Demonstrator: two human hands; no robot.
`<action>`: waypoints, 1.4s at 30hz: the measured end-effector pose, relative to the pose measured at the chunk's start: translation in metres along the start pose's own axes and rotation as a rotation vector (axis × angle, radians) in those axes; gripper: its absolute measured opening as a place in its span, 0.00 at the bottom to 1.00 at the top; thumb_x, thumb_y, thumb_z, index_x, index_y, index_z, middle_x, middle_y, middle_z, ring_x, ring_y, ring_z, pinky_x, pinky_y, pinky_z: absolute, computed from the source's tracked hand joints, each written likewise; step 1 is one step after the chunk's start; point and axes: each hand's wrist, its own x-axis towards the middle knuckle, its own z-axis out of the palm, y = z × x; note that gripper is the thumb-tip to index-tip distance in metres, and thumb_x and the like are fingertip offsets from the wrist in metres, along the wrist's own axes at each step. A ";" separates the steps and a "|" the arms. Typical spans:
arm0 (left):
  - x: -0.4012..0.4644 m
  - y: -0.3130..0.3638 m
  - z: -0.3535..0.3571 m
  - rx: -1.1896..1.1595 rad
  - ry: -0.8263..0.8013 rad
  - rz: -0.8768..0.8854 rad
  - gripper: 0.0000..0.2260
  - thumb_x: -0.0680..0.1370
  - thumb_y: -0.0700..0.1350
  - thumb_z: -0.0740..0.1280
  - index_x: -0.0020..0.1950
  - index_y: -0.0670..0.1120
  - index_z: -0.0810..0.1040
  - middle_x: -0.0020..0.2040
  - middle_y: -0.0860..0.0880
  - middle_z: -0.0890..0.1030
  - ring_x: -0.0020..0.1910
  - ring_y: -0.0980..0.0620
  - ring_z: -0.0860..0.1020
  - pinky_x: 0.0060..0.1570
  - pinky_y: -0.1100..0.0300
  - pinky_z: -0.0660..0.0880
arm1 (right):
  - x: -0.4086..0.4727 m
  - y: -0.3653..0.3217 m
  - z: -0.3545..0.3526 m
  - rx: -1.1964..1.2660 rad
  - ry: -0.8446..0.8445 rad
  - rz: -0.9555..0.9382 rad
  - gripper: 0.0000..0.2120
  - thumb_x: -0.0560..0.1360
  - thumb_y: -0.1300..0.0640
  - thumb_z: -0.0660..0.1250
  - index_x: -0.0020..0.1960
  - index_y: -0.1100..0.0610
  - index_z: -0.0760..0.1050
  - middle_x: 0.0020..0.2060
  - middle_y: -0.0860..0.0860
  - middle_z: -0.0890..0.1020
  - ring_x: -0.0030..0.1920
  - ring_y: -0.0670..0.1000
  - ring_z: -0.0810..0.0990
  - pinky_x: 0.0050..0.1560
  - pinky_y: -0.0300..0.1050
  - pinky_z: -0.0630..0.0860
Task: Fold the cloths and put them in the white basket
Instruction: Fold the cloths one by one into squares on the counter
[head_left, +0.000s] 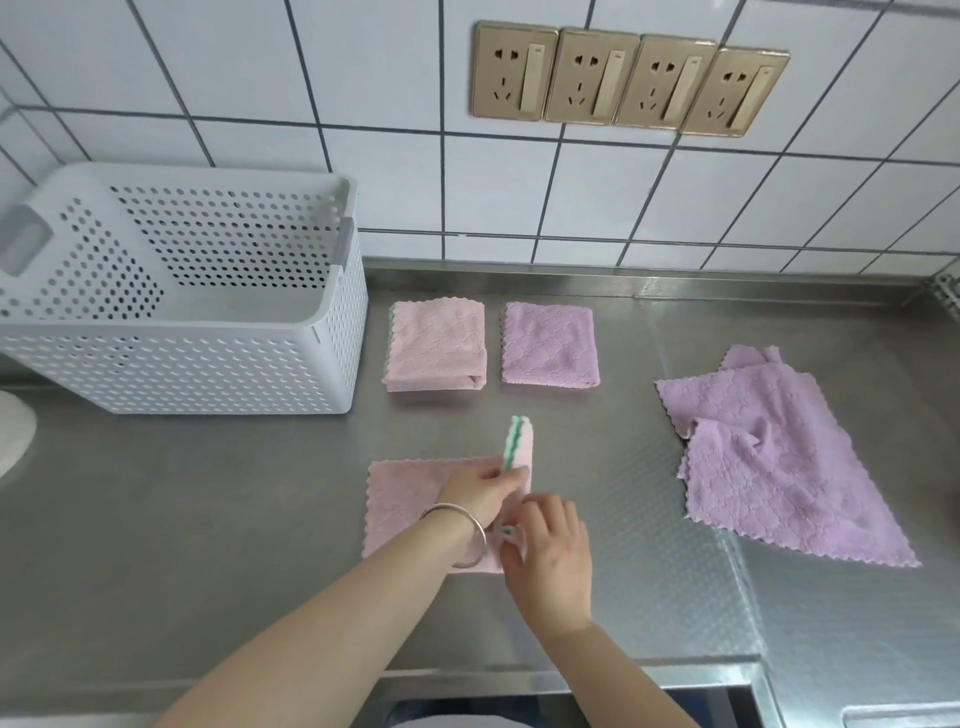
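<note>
A pink cloth (410, 499) with a green underside lies half folded on the steel counter in front of me. My left hand (480, 488) pinches its right edge at the far end and lifts it upright. My right hand (550, 561) pinches the same edge at the near end. A folded pink cloth (436, 345) and a folded purple cloth (548, 344) lie side by side further back. An unfolded purple cloth (779, 457) sprawls at the right. The white perforated basket (208, 358) stands at the back left, and I see nothing inside it.
The steel counter (208, 545) runs to a front edge near me. Behind it is a tiled wall with a row of gold sockets (628, 78). A white rounded object (13, 436) shows at the left edge.
</note>
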 end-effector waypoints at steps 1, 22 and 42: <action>0.000 -0.001 -0.005 0.035 0.046 -0.019 0.10 0.74 0.45 0.64 0.32 0.46 0.72 0.27 0.48 0.70 0.28 0.50 0.68 0.25 0.66 0.65 | -0.001 -0.003 0.003 0.012 -0.003 -0.065 0.12 0.60 0.62 0.64 0.41 0.52 0.67 0.45 0.47 0.73 0.38 0.52 0.70 0.36 0.43 0.67; 0.004 -0.085 -0.088 0.064 0.492 -0.134 0.10 0.73 0.39 0.64 0.51 0.50 0.72 0.44 0.49 0.78 0.49 0.44 0.79 0.49 0.57 0.74 | -0.020 -0.009 0.073 -0.290 -0.418 -0.067 0.38 0.62 0.62 0.48 0.73 0.55 0.58 0.69 0.49 0.65 0.72 0.54 0.58 0.57 0.52 0.76; 0.005 -0.069 -0.085 0.070 0.683 -0.034 0.12 0.74 0.45 0.67 0.33 0.54 0.68 0.39 0.47 0.78 0.45 0.44 0.77 0.43 0.61 0.67 | -0.016 -0.010 0.069 -0.302 -0.356 -0.221 0.32 0.65 0.60 0.49 0.69 0.53 0.63 0.69 0.51 0.65 0.76 0.51 0.39 0.67 0.51 0.66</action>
